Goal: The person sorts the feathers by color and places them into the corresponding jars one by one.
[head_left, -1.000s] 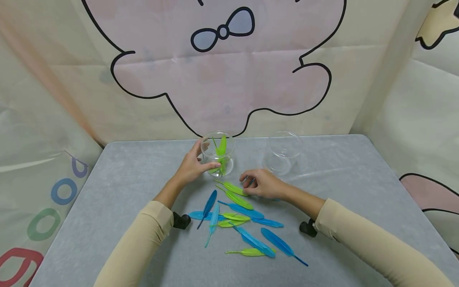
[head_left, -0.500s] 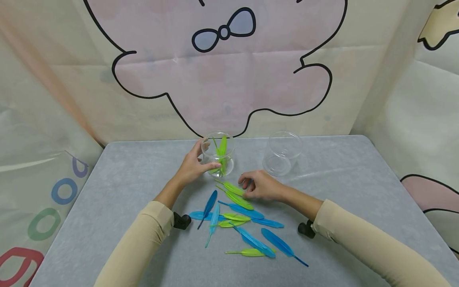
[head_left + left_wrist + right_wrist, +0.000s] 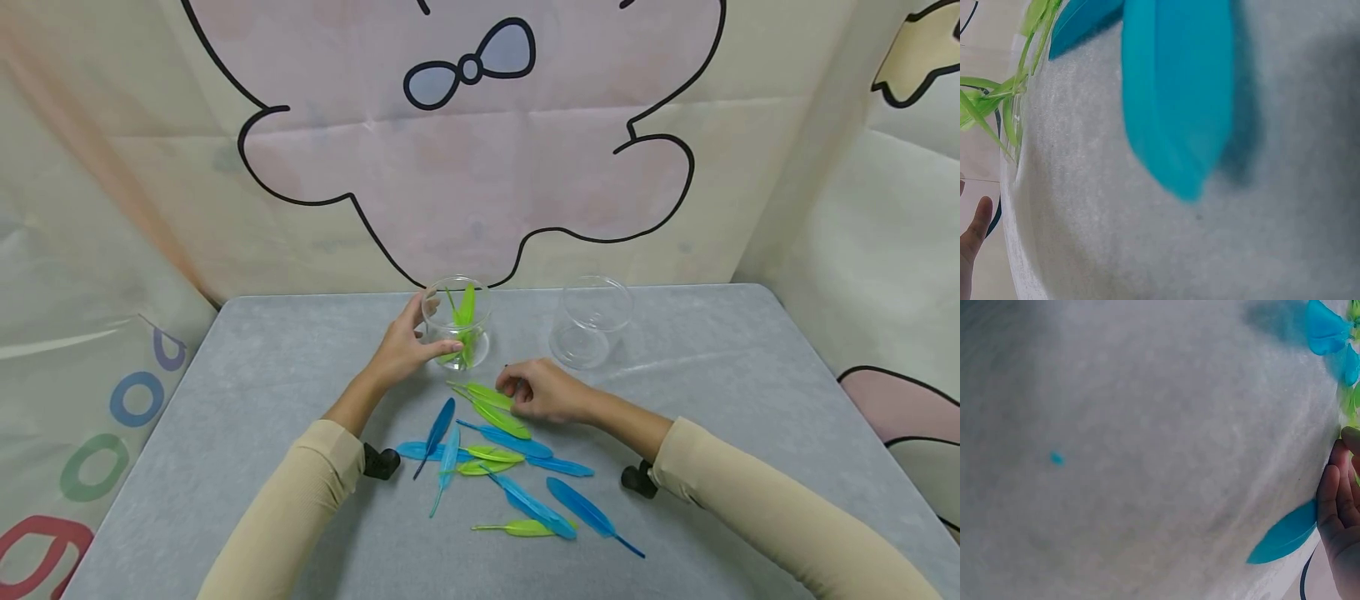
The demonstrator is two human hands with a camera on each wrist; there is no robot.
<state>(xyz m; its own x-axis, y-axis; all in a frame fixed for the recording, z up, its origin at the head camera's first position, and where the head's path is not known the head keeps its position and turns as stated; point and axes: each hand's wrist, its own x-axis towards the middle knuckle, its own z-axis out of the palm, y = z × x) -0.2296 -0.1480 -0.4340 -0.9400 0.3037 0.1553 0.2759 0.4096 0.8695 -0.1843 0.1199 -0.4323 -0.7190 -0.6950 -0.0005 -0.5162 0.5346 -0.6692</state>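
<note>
My left hand (image 3: pixel 397 348) grips a clear cup (image 3: pixel 484 340) at the back of the table, thumb across its near side. Several green feathers (image 3: pixel 466 310) stand inside it. To the right, my right hand (image 3: pixel 546 390) has its fingers curled over a green feather (image 3: pixel 482 392) and pinches its broad end; the quill points left. A second green feather (image 3: pixel 502 421) lies just in front. In the right wrist view, a blue feather (image 3: pixel 1286 534) reaches out from beside the right hand's fingers. Close to the left wrist camera lies another blue feather (image 3: pixel 1175 94).
Another clear cup (image 3: pixel 591 333) stands at the back right. Several blue feathers (image 3: pixel 581 507) and green feathers (image 3: pixel 525 527) lie scattered over the grey tablecloth (image 3: pixel 697 358) between the forearms. A printed curtain (image 3: pixel 480 175) hangs behind the table's far edge.
My right hand has shifted slightly left and its fingers have closed in on the green feather, whose quill end moved a little nearer. The left hand and its cup have stayed put.
</note>
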